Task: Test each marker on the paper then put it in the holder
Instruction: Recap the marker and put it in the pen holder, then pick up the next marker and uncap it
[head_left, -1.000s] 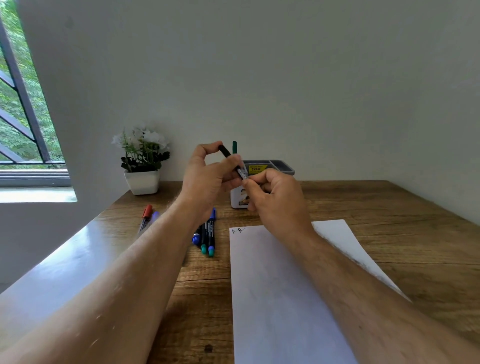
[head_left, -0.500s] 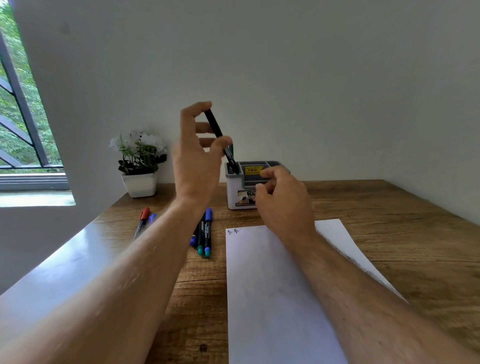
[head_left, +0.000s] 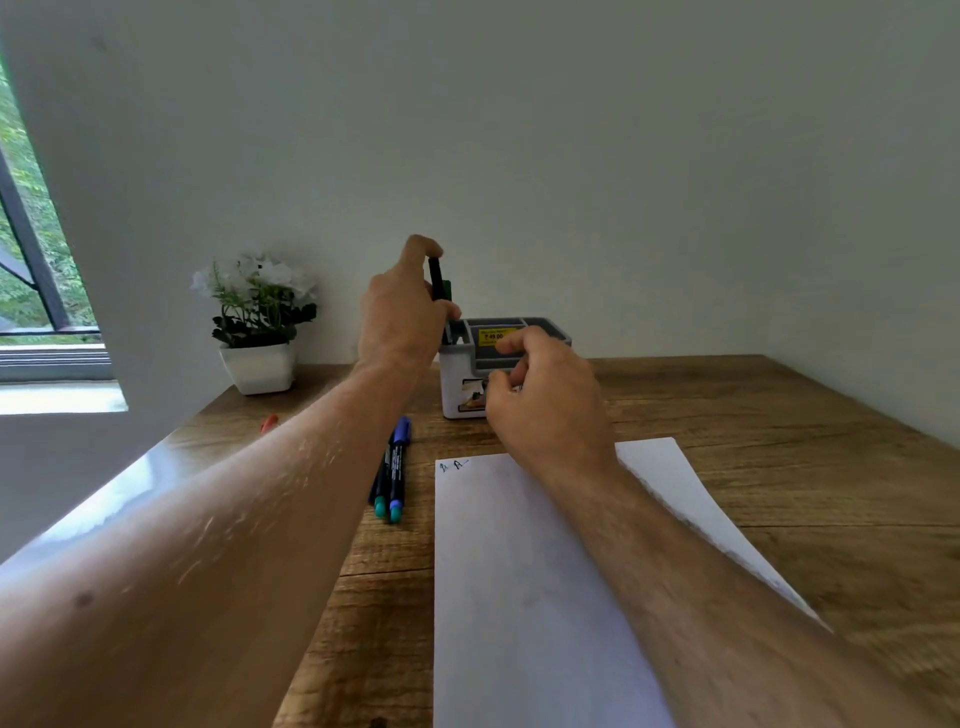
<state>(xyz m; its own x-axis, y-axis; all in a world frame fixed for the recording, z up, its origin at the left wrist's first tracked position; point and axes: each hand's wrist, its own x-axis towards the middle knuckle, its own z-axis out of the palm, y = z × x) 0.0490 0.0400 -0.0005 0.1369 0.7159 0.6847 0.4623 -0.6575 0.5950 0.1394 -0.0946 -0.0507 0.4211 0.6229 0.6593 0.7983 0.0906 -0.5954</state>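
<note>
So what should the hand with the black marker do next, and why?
Probably let go. The left hand holds the black marker upright, its lower end already down in the holder next to a green marker. Two marks sit on the paper, so it looks tested. More markers wait on the table for their turn.
</note>
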